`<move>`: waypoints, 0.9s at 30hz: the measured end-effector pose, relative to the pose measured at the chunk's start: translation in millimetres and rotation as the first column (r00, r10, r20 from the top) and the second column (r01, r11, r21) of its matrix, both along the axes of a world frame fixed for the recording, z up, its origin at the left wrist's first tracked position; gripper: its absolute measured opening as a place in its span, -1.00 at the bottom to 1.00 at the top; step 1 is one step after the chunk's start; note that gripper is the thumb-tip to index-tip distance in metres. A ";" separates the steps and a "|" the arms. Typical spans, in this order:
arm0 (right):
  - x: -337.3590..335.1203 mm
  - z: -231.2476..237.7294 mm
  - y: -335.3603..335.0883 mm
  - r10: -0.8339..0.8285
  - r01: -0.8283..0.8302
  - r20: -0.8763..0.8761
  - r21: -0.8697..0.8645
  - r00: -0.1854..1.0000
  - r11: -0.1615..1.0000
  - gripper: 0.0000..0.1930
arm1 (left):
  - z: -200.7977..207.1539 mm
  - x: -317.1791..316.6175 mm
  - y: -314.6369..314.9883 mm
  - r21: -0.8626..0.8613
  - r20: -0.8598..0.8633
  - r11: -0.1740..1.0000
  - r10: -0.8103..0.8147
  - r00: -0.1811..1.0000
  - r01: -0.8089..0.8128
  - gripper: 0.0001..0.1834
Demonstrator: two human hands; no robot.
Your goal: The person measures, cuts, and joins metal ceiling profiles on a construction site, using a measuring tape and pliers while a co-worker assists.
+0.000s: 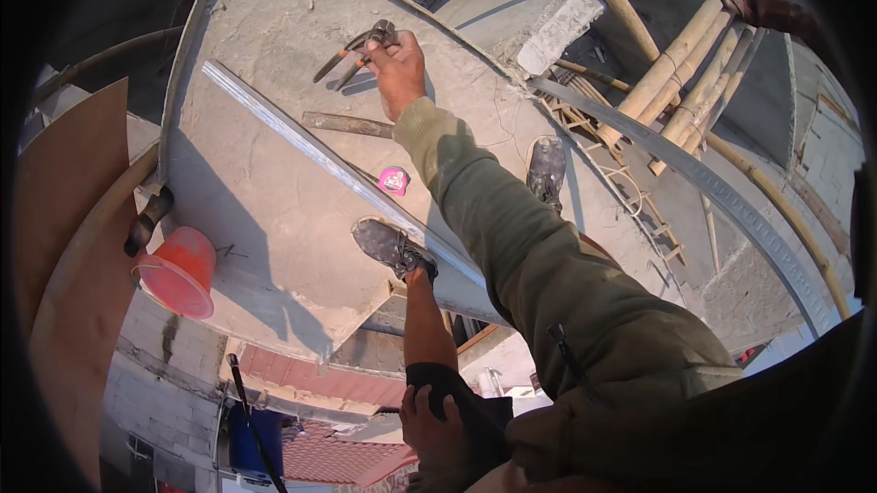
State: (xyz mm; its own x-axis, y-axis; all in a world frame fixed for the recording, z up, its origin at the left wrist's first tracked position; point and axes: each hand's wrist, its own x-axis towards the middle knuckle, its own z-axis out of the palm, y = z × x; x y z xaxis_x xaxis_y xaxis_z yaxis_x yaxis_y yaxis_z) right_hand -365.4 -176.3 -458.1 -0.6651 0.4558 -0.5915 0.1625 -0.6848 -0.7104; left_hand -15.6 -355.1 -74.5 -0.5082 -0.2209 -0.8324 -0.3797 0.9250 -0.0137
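Note:
My right hand (398, 73), at the end of an olive sleeve, closes around the head of a pair of pincers (351, 58). The spread handles, marked with orange, point away to the left over the rough concrete slab (274, 45). Just below this hand lies a round wooden stick (347, 124), its right end hidden by my sleeve. My left hand (433, 424) rests on my knee over dark cloth, fingers apart, holding nothing. A pink tape measure (394, 180) sits on the slab between my shoes, beside a long metal straightedge (320, 162).
A red bucket (187, 260) stands at the slab's left edge. Lashed bamboo poles (676, 82) and a curved metal strip (703, 159) run along the right. Another person's foot (735, 0) is on the poles. Beyond the slab's near edge, tiled roofs (338, 452) show far below.

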 end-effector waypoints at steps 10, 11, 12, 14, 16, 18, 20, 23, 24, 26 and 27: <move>195.5 112.7 161.2 0.465 -0.456 0.594 -0.177 0.657 0.872 -0.70 | -151.2 -39.5 24.6 0.569 -0.059 0.821 0.001 0.998 0.033 -0.81; 216.8 95.0 172.6 0.424 -0.618 0.706 0.024 0.567 0.786 -0.70 | -218.0 -42.4 26.6 0.684 -0.237 0.709 -0.004 0.972 0.170 -0.81; 227.8 75.8 180.8 0.347 -0.759 0.802 0.190 0.486 0.623 -0.69 | -244.1 -66.5 65.4 0.636 0.018 0.759 0.169 0.986 -0.141 -0.80; 227.4 47.2 194.5 0.165 -0.735 0.791 0.439 0.589 0.517 -0.66 | -293.5 -122.3 134.1 0.749 -0.261 0.647 0.089 0.961 0.143 -0.76; 216.7 17.6 203.5 0.080 -0.741 0.778 0.555 0.624 0.378 -0.62 | -352.0 -143.0 182.9 0.813 -0.195 0.578 0.148 0.970 0.075 -0.67; 189.3 -8.4 216.0 0.008 -0.770 0.810 0.554 0.587 0.317 -0.62 | -393.0 -152.6 226.5 0.795 -0.207 0.602 0.154 0.966 0.075 -0.54; 162.0 -44.9 212.9 0.031 -0.803 0.858 0.465 0.512 0.373 -0.65 | -438.8 -143.5 241.0 0.740 -0.207 0.670 0.147 0.967 0.057 -0.49; 166.1 -83.2 269.0 0.105 -0.803 0.917 0.275 0.384 0.529 -0.63 | -437.7 -136.3 299.2 0.759 0.079 0.631 0.151 0.985 -0.158 -0.46; 161.3 -88.1 270.2 0.167 -0.774 0.904 0.228 0.394 0.591 -0.59 | -428.0 -143.7 300.0 0.738 0.203 0.620 0.169 0.964 -0.265 -0.45; 154.1 -95.8 269.3 0.176 -0.718 0.878 0.232 0.445 0.656 -0.54 | -428.8 -149.8 282.8 0.772 0.308 0.520 0.198 0.930 -0.366 -0.60; 163.9 -100.6 276.8 0.105 -0.689 0.878 0.287 0.467 0.665 -0.54 | -414.8 -153.8 283.3 0.727 0.409 0.502 0.230 0.883 -0.468 -0.66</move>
